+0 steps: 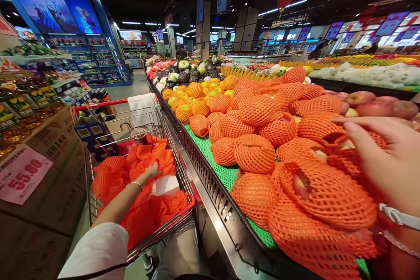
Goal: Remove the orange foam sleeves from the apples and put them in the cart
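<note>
My right hand (383, 148) is at the right, its index finger and thumb stretched out just over the pile of fruit in orange foam nets (256, 153). Nothing shows between those two fingers; the other fingers are mostly hidden. Below it lies a large netted fruit (331, 192) whose net gapes at one end. My left hand (151, 173) reaches down into the shopping cart (188, 208), onto a heap of loose orange-red foam nets (134, 210). Its fingers look extended, though they are small in view. Beside it is a white flat piece (166, 185), partly covered by nets.
A black slatted display edge (210, 183) runs between cart and fruit. Unwrapped pink apples (377, 105) lie at the right, smaller netted fruit (193, 100) farther back. The cart also holds a lidded cup (139, 135) and a blue box (93, 135). Stacked cartons (49, 183) stand at left.
</note>
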